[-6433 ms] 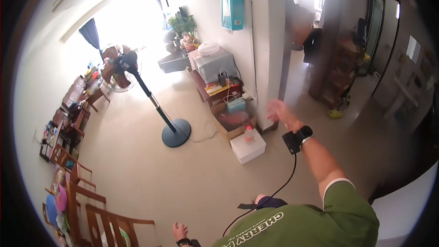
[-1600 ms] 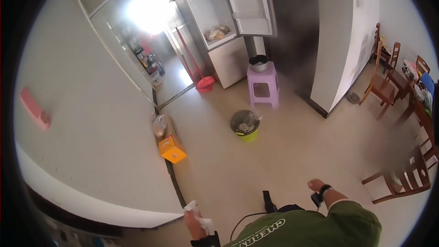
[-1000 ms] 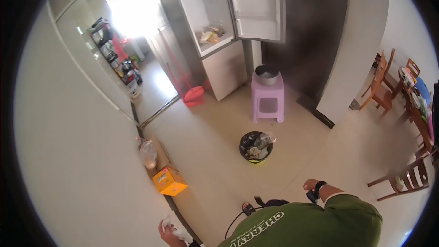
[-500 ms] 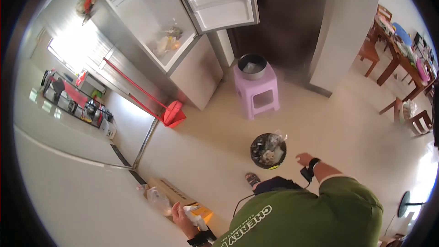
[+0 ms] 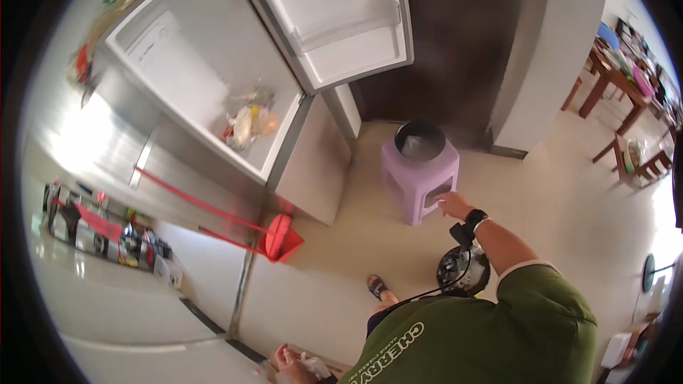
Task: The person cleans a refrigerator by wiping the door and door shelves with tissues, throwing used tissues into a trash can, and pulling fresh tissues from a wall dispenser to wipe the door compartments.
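Observation:
My right hand (image 5: 453, 206) reaches forward with its fingers out, beside the leg of the lilac plastic stool (image 5: 420, 183); whether it touches the stool I cannot tell. On the stool stands a dark round pot (image 5: 429, 134) with a small pale plastic-looking item inside. My left hand (image 5: 289, 365) hangs low at the bottom edge, fingers loosely apart, close to a white crumpled item (image 5: 316, 366). Ahead on the left, the upper compartment of a fridge (image 5: 321, 163) stands open, with bagged food (image 5: 245, 126) lying at its bottom.
A black bin (image 5: 455, 267) with rubbish sits under my right forearm. Left of it, a red dustpan (image 5: 288, 247) and long-handled red broom (image 5: 279, 233) lean by the fridge. The fridge door (image 5: 348, 64) swings out ahead. A wooden table (image 5: 619, 85) stands far right.
I have moved closer to the fridge and stool. My right hand has gone forward from beside the bin to the stool. My left hand is lower in the view.

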`<action>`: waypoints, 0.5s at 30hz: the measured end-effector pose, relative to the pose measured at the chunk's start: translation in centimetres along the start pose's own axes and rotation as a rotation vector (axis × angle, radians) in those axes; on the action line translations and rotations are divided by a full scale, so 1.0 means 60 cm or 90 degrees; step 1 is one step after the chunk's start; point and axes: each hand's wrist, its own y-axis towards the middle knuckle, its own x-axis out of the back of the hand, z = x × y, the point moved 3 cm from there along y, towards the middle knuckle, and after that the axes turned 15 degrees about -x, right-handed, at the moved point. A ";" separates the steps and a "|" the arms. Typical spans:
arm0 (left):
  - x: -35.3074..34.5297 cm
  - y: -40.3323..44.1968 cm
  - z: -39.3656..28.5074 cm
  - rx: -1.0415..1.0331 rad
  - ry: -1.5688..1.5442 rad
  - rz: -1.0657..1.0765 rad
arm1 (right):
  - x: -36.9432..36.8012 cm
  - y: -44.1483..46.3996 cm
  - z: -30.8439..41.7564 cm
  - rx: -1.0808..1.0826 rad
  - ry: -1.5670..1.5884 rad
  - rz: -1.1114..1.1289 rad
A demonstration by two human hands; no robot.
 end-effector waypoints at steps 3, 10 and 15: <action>-0.043 0.168 -0.006 0.113 -0.340 -0.116 | -0.011 0.069 0.028 -0.012 -0.135 0.012; -0.172 0.455 -0.117 0.020 -0.316 0.115 | 0.028 0.185 0.082 0.010 -0.150 -0.172; -0.276 0.563 -0.156 0.000 -0.292 0.221 | 0.068 0.318 0.127 -0.132 -0.174 -0.133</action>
